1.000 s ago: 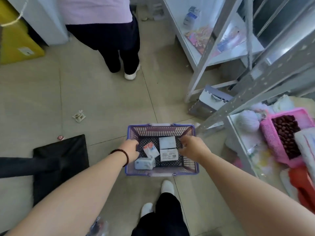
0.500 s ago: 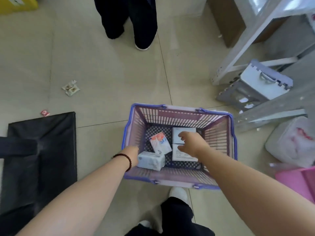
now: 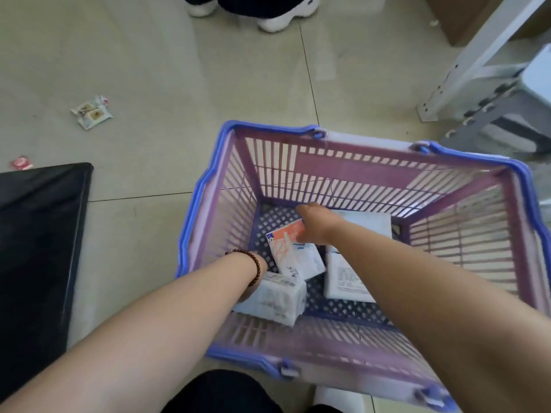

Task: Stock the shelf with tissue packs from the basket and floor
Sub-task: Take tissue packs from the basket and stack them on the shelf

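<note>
A purple basket with a blue rim stands on the tiled floor below me, holding several tissue packs. My right hand reaches in and covers the upper corner of a tilted orange and white tissue pack, fingers curled over its edge. My left hand, a bead bracelet on its wrist, rests against the left end of a pale blue-white tissue pack; its fingers are hidden. Two white tissue packs lie flat under my right forearm.
A black bag lies on the floor to the left. Small wrappers and a red scrap litter the tiles. Another person's white shoes stand ahead. A white shelf leg and grey stool are right.
The camera has dropped closer to the basket. My right hand moved left from the white packs onto the orange and white pack. My left hand went deeper in, against the pale pack.
</note>
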